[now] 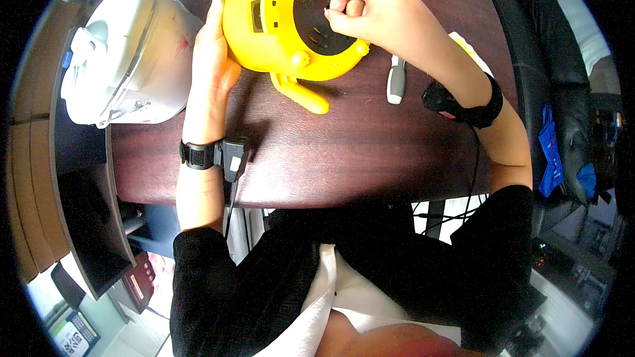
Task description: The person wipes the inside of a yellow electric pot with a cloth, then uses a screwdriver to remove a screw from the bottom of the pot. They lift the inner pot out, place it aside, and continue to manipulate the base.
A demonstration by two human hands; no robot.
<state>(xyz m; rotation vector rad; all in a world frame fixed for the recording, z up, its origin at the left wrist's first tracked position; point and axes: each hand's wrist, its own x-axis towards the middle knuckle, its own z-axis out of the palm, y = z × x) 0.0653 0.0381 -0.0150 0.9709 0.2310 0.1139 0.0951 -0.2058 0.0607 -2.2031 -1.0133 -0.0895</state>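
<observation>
Both hands work the yellow appliance [281, 23] at the frame's top centre — left hand [213, 53] pressed flat against its side, seemingly to steady it, right hand [370, 10] with fingers pinched at its black vented base [324, 33]. White rice cooker [122, 53] sits upper left.

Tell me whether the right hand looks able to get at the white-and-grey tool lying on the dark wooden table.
Probably yes: the white-and-grey tool lies uncovered just under the right hand, which is busy at the yellow appliance.
</observation>
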